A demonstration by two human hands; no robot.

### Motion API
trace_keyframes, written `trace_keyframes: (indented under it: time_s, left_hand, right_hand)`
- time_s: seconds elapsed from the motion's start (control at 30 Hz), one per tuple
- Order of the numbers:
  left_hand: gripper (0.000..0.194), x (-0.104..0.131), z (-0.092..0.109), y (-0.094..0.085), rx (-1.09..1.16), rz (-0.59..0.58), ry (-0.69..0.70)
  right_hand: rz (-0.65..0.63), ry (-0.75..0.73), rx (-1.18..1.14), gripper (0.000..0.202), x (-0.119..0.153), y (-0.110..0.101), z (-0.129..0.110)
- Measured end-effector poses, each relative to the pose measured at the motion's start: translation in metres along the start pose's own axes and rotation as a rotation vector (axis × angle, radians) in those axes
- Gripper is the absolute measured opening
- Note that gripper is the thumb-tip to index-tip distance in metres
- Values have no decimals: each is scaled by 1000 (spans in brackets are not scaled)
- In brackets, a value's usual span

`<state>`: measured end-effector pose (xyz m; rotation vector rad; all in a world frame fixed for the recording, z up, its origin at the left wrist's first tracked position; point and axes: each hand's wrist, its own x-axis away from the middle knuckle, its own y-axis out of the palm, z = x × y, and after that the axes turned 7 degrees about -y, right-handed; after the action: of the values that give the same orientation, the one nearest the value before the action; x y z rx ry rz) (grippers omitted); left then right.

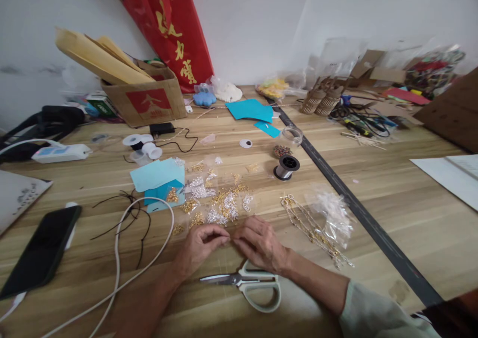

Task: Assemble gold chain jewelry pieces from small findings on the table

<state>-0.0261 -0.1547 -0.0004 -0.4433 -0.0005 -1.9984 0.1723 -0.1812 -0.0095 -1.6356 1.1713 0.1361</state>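
Scissors (236,279) lie near left hand (197,251) and right hand (262,242), grip pinched, anything held unclear, shiny pieces (227,202) beyond.

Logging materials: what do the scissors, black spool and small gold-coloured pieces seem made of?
Scissors: blades probably steel, grey with a soft shine; handles likely plastic, pale and evenly coloured.
Black spool: likely plastic, dark and smooth; its silvery winding could be metal wire or clear line.
Small gold-coloured pieces: perhaps plated metal, from their bright shine; coated plastic is possible.
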Motion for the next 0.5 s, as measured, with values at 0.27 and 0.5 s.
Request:
trace_keyframes:
  time_s: [0.27,0.5]
  left_hand:
    - [12,-1,-6,0,31,-19,29]
    - [11,0,-5,1,52,-10,9]
  right_hand:
    - [-5,12,7,9,2,2,2]
    - [-4,9,1,8,1,1,1]
